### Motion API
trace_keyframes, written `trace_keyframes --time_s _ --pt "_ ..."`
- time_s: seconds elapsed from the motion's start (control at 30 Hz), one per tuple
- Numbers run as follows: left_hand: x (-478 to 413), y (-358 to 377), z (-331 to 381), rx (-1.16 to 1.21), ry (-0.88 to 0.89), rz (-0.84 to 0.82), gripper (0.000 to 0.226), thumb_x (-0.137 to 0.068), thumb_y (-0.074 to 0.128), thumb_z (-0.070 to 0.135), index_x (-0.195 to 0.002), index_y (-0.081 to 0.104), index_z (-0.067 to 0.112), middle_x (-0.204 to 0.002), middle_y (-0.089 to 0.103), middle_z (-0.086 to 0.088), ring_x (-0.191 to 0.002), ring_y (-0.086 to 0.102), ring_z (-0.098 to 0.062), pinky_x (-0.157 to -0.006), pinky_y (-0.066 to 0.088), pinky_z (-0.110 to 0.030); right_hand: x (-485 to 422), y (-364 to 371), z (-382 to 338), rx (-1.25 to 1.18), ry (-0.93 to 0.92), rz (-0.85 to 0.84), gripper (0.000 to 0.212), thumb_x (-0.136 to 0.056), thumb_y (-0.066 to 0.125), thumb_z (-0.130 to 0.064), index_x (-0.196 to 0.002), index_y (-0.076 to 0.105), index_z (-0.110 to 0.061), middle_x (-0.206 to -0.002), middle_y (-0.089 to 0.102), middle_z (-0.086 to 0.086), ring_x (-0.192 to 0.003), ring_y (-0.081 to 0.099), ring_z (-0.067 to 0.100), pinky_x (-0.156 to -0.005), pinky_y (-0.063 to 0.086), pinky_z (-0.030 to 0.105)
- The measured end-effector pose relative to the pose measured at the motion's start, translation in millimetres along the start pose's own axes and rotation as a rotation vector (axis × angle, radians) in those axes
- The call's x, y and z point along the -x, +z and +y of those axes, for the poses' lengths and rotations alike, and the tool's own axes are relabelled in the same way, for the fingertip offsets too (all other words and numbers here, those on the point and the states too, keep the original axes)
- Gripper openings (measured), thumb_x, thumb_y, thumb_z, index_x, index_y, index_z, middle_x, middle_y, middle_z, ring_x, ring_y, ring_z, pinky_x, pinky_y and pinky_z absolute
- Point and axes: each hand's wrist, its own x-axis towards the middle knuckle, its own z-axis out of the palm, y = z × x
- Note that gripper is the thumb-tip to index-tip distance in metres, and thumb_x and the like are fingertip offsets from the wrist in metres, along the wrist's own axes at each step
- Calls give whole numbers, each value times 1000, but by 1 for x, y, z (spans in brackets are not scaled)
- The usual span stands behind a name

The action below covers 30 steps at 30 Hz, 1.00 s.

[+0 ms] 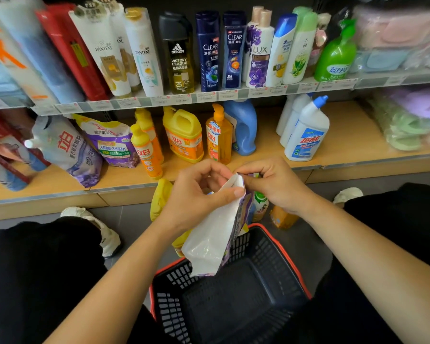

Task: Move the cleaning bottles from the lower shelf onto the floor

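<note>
Risk: refill pouch (pixel 212 234) is soft and held only at its top edge; if it sags or slips, it likely drops into the basket (pixel 233 306) instead of onto the floor (pixel 134 219).
Second risk: lowered carelessly, it may topple the yellow bottle (pixel 160 197) and green-capped bottle (pixel 260 203) standing just beyond.
Long axis: steeply tilted, top up toward the lower shelf (pixel 345 145), bottom down over the basket's far rim; white back faces the wearer.
Left hand (pixel 196 194): curled round the pouch top, thumb pressing.
Right hand (pixel 273 184): pinching the top corner.
Location: mid-air, between shelf front and basket.
</note>
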Motion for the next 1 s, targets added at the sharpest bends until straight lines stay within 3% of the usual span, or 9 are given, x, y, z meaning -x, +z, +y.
trace_keyframes --time_s 0.07,0.2,0.33,0.43,0.6,0.67,0.77,0.87,1.0 --pt "1 -3 -2 9 -12 -5 27 -73 88 21 -92 70 19 -84 70 -2 -72 63 -20 -62 52 -27 0 -1 1 -12 -2 11 17 -92 65 -3 -102 77 -11 -94 78 4 -89 73 18 -78 58 31" --pt "5 -10 -2 68 -92 -6 28 -72 85 26 -92 71 14 -96 71 -25 -83 67 -47 -72 55 -60 -2 -3 -1 -113 8 59 20 -92 67 -12 -99 80 -25 -94 79 2 -87 73 17 -77 58 32" --pt "9 -21 -8 85 -184 -25 20 -72 80 18 -89 70 14 -94 72 -25 -79 66 -33 -70 53 -47 -2 -7 -5 -165 -5 111 27 -93 66 -13 -94 80 -36 -89 79 -6 -82 74 10 -72 58 22" --pt "13 -30 -13 92 -205 -54 30 -76 78 16 -104 69 10 -106 72 -24 -89 68 -33 -77 56 -47 -3 -12 -5 -249 22 175 19 -91 68 -16 -94 81 -30 -89 79 0 -82 74 14 -72 59 24" --pt "18 -35 -16 23 -177 -179 39 -92 63 15 -130 61 11 -110 72 2 -96 65 -13 -78 54 -24 -5 -23 -1 -371 80 257 18 -85 68 -26 -96 80 -19 -93 78 8 -83 74 20 -73 60 28" --pt "24 -32 -17 -36 -84 -130 48 -97 58 14 -145 49 12 -134 63 3 -120 60 -11 -95 52 -26 -7 -26 0 -402 111 317 16 -89 67 -23 -98 79 -18 -95 77 10 -84 74 21 -73 60 30" --pt "34 -29 -20 -405 243 4 50 -102 58 24 -149 47 14 -156 44 4 -145 40 -15 -116 37 -35 -11 -29 3 -400 149 402 15 -96 64 -18 -97 78 -20 -96 78 10 -85 75 22 -72 60 33" --pt "41 -19 -29 -631 352 -9 58 -98 62 33 -150 47 14 -160 39 1 -151 30 -21 -121 31 -43 -12 -32 4 -373 187 447 16 -90 68 -27 -100 77 -20 -99 77 12 -89 75 25 -77 59 39" --pt "41 -8 -39 -621 338 129 47 -96 66 19 -141 58 12 -148 55 -1 -140 48 -17 -111 44 -46 -13 -32 5 -353 201 436 20 -85 69 -34 -100 78 -23 -100 77 10 -91 75 26 -75 60 38"
